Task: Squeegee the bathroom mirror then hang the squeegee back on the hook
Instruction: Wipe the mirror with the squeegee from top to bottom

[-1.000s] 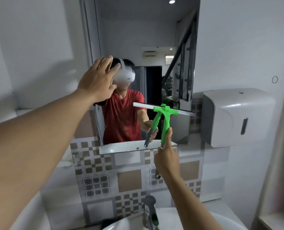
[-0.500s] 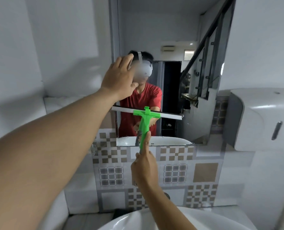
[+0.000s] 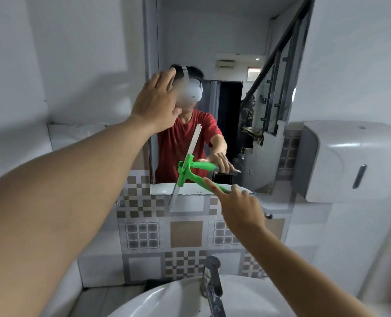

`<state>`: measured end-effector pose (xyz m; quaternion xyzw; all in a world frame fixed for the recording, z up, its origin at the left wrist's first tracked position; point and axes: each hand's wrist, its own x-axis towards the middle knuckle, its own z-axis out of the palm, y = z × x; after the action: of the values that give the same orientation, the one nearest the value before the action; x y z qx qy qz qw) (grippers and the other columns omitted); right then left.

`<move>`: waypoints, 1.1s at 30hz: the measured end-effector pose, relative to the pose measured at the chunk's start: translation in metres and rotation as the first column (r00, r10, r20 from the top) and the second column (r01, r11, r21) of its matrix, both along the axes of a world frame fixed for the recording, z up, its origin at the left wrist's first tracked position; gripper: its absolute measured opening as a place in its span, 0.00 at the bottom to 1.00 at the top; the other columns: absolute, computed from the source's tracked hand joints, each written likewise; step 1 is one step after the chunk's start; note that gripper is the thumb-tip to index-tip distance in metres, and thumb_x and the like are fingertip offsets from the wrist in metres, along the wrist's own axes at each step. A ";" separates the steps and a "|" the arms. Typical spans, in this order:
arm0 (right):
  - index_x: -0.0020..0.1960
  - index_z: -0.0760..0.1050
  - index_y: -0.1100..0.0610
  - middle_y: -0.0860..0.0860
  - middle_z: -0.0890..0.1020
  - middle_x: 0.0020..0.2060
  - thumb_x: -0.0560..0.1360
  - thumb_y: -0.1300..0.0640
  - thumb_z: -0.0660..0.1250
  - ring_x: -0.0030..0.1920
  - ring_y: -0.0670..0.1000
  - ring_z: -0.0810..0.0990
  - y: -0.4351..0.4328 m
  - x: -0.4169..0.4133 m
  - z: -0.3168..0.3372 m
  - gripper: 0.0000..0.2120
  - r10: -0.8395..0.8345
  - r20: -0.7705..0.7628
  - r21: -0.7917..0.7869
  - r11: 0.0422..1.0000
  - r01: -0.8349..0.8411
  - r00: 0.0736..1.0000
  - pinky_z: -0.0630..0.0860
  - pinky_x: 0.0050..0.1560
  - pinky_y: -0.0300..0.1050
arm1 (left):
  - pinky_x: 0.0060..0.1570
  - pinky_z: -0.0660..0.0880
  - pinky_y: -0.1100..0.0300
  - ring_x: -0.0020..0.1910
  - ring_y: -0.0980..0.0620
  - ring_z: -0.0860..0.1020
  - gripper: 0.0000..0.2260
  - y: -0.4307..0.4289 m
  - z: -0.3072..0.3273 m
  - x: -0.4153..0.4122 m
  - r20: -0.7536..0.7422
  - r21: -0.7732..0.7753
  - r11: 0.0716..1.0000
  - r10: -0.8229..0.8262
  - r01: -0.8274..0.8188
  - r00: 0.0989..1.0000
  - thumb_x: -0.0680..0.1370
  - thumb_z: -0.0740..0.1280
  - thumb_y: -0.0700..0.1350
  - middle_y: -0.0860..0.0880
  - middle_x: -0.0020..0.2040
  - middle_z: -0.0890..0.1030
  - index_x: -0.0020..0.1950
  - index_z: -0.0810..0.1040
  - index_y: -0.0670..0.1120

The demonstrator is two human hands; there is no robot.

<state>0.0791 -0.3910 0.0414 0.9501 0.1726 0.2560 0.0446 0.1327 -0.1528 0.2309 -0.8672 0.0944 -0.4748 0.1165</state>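
The bathroom mirror (image 3: 224,37) hangs on the wall above patterned tiles. A green squeegee (image 3: 185,170) with a pale blade sits at the mirror's lower edge, its blade turned steeply, almost upright, with the lower tip over the tiles. My right hand (image 3: 240,207) grips its green handle, index finger stretched along it. My left hand (image 3: 158,104) rests flat with fingers spread against the mirror's left edge, higher up. No hook is visible.
A white paper dispenser (image 3: 350,161) juts from the wall right of the mirror. Below are a white sink (image 3: 162,300) and a metal tap (image 3: 212,282). A white ledge (image 3: 75,133) runs along the left wall.
The squeegee blade has swung from level to nearly upright and dropped to the mirror's bottom edge. My right hand moved to the right. My left hand stays on the mirror.
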 end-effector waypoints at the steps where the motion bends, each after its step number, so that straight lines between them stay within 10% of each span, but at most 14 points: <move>1: 0.76 0.31 0.33 0.56 0.72 0.45 0.84 0.63 0.55 0.43 0.56 0.81 -0.008 0.002 0.003 0.41 -0.010 0.026 -0.028 1.000 0.011 1.000 0.78 0.37 0.48 | 0.70 0.67 0.40 0.74 0.35 0.64 0.34 0.000 0.000 -0.001 -0.002 -0.001 1.000 0.000 0.000 1.000 0.75 0.71 0.50 0.38 0.77 0.64 0.78 0.63 0.45; 11: 0.78 0.34 0.33 0.56 0.78 0.54 0.84 0.61 0.56 0.49 0.57 0.82 -0.089 0.017 0.010 0.40 -0.126 0.156 -0.129 0.981 0.146 0.980 0.82 0.48 0.55 | 0.72 0.65 0.40 0.74 0.35 0.64 0.31 -0.010 -0.027 -0.006 0.046 -0.036 0.999 0.011 -0.010 0.999 0.76 0.71 0.50 0.38 0.77 0.64 0.76 0.66 0.45; 22: 0.79 0.35 0.33 0.56 0.73 0.43 0.79 0.66 0.58 0.29 0.51 0.72 -0.105 0.012 -0.020 0.45 -0.248 -0.057 0.343 0.905 0.253 0.967 0.75 0.30 0.47 | 0.73 0.63 0.36 0.77 0.34 0.61 0.33 -0.037 -0.097 0.001 -0.088 -0.079 0.997 -0.023 0.016 0.996 0.77 0.70 0.52 0.36 0.80 0.59 0.80 0.62 0.49; 33: 0.77 0.31 0.34 0.56 0.80 0.50 0.78 0.66 0.62 0.32 0.48 0.75 -0.072 0.015 -0.064 0.50 -0.163 -0.236 0.572 0.774 0.273 0.958 0.67 0.26 0.39 | 0.75 0.60 0.37 0.77 0.32 0.60 0.36 -0.044 -0.106 0.008 -0.090 -0.135 0.991 -0.018 0.006 0.996 0.76 0.72 0.51 0.35 0.80 0.58 0.81 0.60 0.50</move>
<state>0.0940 -0.4632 -0.0222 0.9473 -0.0255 0.2070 -0.2432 0.1406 -0.1970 0.1245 -0.8932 0.0727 -0.4408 0.0506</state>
